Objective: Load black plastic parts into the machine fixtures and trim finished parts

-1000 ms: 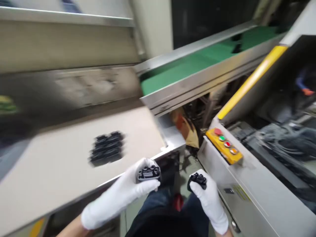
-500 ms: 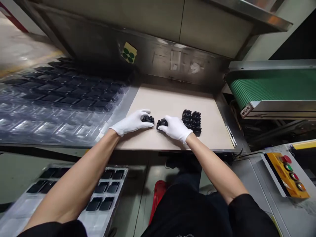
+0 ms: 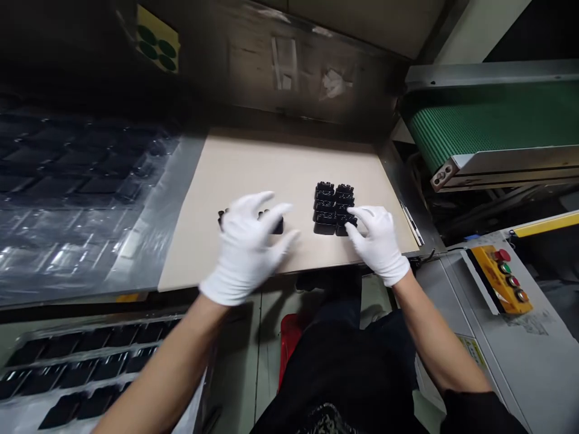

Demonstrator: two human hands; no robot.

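My left hand [image 3: 244,247], in a white glove, is over the left half of the beige board [image 3: 253,157] with its fingers spread. Partly hidden behind it are small black plastic parts [image 3: 279,225] lying on the board. Two close columns of similar black plastic parts [image 3: 324,208] stand further right. At the right column's near end is my right hand [image 3: 377,241], also gloved. Its thumb and forefinger are apart, with their tips at the side of the nearest parts. I cannot tell whether they press on them.
Clear plastic trays of black parts [image 3: 81,184] cover the bench's left side. Another tray of black pieces [image 3: 72,374] is lower left. To the right are a green conveyor belt [image 3: 493,120] and a yellow button box [image 3: 502,280]. A pen-like item [image 3: 412,224] lies by the board's right edge.
Both hands have let go of the black parts they held. My right hand has moved right to the two columns; my left opened over the loose parts. The view has shifted.
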